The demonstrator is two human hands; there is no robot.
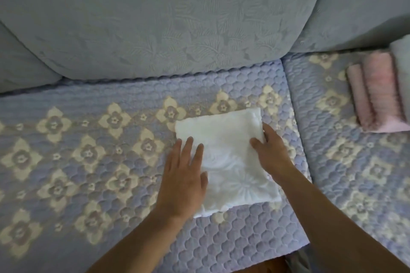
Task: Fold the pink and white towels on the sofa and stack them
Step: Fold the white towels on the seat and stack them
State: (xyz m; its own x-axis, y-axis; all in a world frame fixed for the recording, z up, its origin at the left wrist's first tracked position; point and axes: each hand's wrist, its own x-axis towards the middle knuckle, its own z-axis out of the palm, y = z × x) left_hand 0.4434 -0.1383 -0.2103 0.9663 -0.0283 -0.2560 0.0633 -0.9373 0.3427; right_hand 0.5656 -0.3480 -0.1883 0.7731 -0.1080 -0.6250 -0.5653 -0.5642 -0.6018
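A: Where the white towel [230,162] is taken as the landmark, how is it laid?

B: It is laid flat on the sofa seat [88,162], folded into a rough rectangle. Its long axis is run from the sofa's front edge up toward the backrest cushion [155,17], tilted slightly leftward at the far end.

A: How is its surface seen?

B: A raised floral pattern is seen on it, with faint creases; its near corner is slightly curled.

A: And the hands?

B: Both are kept apart. The left hand [185,175] is pressed flat on the towel's left edge, fingers straight. The right hand [270,150] is placed at the towel's right edge with fingers extended; whether the edge is pinched cannot be told.

A: What lies elsewhere?

B: Well to the right of the white towel, on the neighbouring seat, folded pink towels [377,95] are stacked, blurred and cut off by the frame edge. A pale item [401,51] behind them is hard to make out.
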